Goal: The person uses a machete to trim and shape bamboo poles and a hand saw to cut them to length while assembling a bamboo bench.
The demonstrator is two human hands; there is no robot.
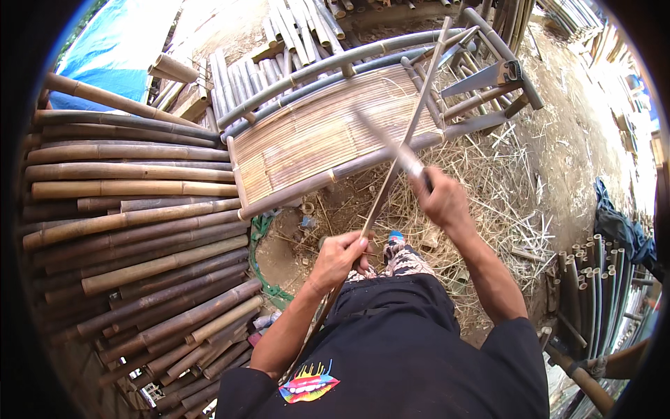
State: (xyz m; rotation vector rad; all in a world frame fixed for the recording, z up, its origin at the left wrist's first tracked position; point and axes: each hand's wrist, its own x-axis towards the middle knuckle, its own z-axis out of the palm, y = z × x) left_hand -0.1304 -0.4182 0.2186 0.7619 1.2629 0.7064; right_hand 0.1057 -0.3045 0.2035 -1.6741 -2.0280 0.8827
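Observation:
My left hand (340, 260) is closed around a long, thin bamboo strip (427, 87), which slants from beside my left forearm up and away to the far right. In my right hand (444, 204) is a knife (391, 143) with a dark handle, its blade smeared by motion. The blade crosses the strip above my left hand; whether the two touch I cannot tell. Beyond both hands stands a bamboo bench (324, 129) with a slatted top and a curved back rail. The far part of the strip passes over the bench's right end.
Stacked bamboo poles (139, 188) fill the left side. A handsaw (481, 79) rests on the bench's right end. Shavings (488, 202) litter the ground. Upright poles (593, 293) and a dark cloth (621, 223) are at the right. A blue tarp (105, 49) lies far left.

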